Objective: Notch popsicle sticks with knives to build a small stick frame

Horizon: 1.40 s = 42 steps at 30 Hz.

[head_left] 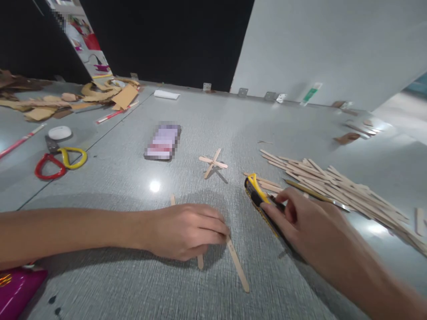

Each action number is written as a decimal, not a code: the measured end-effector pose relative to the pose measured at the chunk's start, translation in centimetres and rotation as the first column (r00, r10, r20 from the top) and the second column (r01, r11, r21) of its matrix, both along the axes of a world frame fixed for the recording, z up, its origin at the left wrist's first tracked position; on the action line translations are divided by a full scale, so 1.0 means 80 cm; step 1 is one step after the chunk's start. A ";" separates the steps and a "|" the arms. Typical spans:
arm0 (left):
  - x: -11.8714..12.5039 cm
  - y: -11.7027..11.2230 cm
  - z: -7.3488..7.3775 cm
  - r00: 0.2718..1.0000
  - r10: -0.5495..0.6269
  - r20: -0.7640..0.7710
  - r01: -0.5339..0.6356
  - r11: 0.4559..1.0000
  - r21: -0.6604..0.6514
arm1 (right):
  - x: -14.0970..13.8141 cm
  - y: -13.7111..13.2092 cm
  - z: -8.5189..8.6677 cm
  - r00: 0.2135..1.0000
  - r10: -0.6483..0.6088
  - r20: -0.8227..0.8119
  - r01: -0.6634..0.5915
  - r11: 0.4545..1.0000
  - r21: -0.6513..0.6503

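My left hand (187, 231) lies on the grey table with its fingers pressed together on wooden craft sticks; one stick (237, 263) juts out toward me on the right, another (200, 261) pokes from under the palm. My right hand (310, 224) is closed around a yellow and black utility knife (258, 198), whose tip points away from me. A small cross of glued sticks (213, 162) stands just beyond both hands. A loose pile of craft sticks (336, 186) spreads to the right of the knife.
A phone (163, 142) lies beyond my left hand. Scissors with red and yellow handles (60, 161) and a white oval object (60, 132) sit far left. Cardboard scraps (66, 100) lie at the back left. A magenta object (16, 289) is at the near left corner.
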<state>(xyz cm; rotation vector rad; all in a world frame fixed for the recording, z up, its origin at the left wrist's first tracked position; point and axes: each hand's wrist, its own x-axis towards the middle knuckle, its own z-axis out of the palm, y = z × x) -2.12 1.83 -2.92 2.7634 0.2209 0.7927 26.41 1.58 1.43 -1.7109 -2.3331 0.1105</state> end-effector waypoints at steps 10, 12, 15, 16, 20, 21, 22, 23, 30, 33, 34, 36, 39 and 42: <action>-0.001 0.004 -0.004 0.999 -0.023 0.027 0.025 0.997 -0.071 | -0.040 -0.079 -0.023 0.839 0.472 -0.271 -0.497 0.868 -0.028; -0.001 0.004 -0.005 1.000 -0.022 0.020 0.024 0.995 -0.096 | -0.037 -0.078 -0.028 0.829 0.495 -0.260 -0.516 0.857 -0.015; 0.000 0.005 -0.006 0.999 -0.029 0.031 0.032 0.995 -0.098 | -0.032 -0.077 -0.033 0.818 0.524 -0.238 -0.539 0.842 0.001; 0.000 0.005 -0.006 0.999 -0.030 0.044 0.034 0.996 -0.085 | -0.032 -0.077 -0.034 0.818 0.524 -0.237 -0.539 0.842 -0.002; 0.000 0.006 -0.005 0.997 -0.023 0.070 0.025 0.999 -0.033 | -0.038 -0.076 -0.032 0.831 0.473 -0.294 -0.507 0.860 -0.049; 0.000 0.005 -0.005 0.998 -0.018 0.058 0.020 0.999 -0.029 | -0.040 -0.075 -0.031 0.830 0.467 -0.305 -0.506 0.860 -0.062; 0.000 0.005 -0.004 0.999 -0.015 0.041 0.016 0.999 -0.029 | -0.041 -0.073 -0.029 0.830 0.467 -0.306 -0.510 0.857 -0.075; 0.000 0.005 -0.003 1.000 -0.012 0.022 0.013 0.999 -0.031 | -0.043 -0.072 -0.028 0.829 0.475 -0.297 -0.518 0.852 -0.083; 0.000 0.005 -0.003 1.000 -0.022 -0.002 0.021 0.997 -0.078 | -0.046 -0.067 -0.022 0.822 0.551 -0.145 -0.567 0.817 -0.104; 0.001 0.005 -0.003 0.999 -0.040 0.022 0.042 0.993 -0.107 | -0.045 -0.067 -0.025 0.820 0.556 -0.135 -0.569 0.815 -0.105; 0.001 0.006 -0.003 0.999 -0.048 0.021 0.051 0.991 -0.122 | -0.043 -0.068 -0.027 0.823 0.547 -0.156 -0.564 0.821 -0.095; 0.001 0.006 -0.002 0.998 -0.060 0.012 0.061 0.987 -0.149 | -0.041 -0.068 -0.030 0.830 0.521 -0.201 -0.544 0.835 -0.083; 0.001 0.006 -0.002 0.998 -0.059 0.006 0.059 0.985 -0.161 | -0.038 -0.068 -0.032 0.836 0.508 -0.209 -0.532 0.843 -0.079; 0.001 0.005 -0.001 0.998 -0.055 -0.006 0.053 0.985 -0.164 | -0.037 -0.067 -0.032 0.826 0.531 -0.188 -0.553 0.828 -0.093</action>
